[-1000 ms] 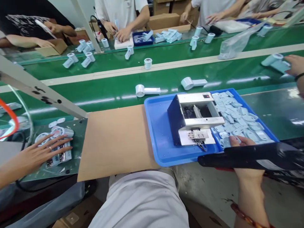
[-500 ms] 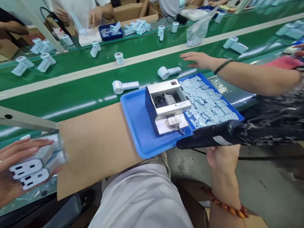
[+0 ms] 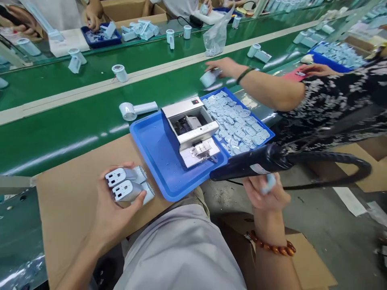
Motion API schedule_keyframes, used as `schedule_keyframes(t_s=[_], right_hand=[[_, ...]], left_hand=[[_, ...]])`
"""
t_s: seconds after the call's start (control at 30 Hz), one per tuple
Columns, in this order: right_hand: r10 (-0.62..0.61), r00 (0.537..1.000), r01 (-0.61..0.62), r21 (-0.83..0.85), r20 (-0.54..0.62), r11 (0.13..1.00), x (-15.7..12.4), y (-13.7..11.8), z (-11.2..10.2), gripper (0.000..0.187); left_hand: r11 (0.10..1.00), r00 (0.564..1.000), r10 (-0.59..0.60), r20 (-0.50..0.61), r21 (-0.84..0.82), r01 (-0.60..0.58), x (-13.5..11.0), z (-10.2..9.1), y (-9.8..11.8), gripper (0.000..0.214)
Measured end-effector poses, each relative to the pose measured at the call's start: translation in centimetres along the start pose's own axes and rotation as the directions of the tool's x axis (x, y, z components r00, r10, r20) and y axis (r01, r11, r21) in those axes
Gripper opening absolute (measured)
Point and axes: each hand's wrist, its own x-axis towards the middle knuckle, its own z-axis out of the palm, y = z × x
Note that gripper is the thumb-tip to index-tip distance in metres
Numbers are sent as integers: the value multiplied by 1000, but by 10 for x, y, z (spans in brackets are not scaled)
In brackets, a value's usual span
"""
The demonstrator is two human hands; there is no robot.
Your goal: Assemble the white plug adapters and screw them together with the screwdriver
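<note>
My left hand grips two light blue plastic housings side by side over the cardboard sheet. Their slotted white end faces point towards me. Low on the right, my right hand has its fingers curled around a small light blue plastic piece, partly covered by them. Just above that hand, a black electric screwdriver with a cable crosses the view. Ahead is a blue tray holding a metal screw feeder. A second blue tray beside it is full of flat light blue covers.
A green conveyor belt runs across, carrying a light blue round-headed part with a handle. From the right, a co-worker's hand reaches over it, holding a blurred light blue part. Other people work opposite. A cardboard box stands on the floor.
My left hand has brought the two housings rightwards over the cardboard. A light blue piece now shows in my right hand. The co-worker's hand has taken a part from the belt.
</note>
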Motion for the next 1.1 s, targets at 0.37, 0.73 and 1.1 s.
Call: schedule_keyframes(t_s=[0.37, 0.73, 1.1], right_hand=[[410, 788, -394, -135, 459, 909, -4, 18, 177, 9], [446, 821, -234, -504, 355, 831, 19, 49, 226, 41], [428, 816, -243, -440, 389, 864, 7, 55, 230, 40]], left_hand=[[971, 994, 55, -99, -225, -76, -19, 30, 0, 74], [889, 937, 334, -104, -297, -350, -9, 36, -12, 99], [886, 932, 346, -104, -291, -361, -13, 38, -14, 91]])
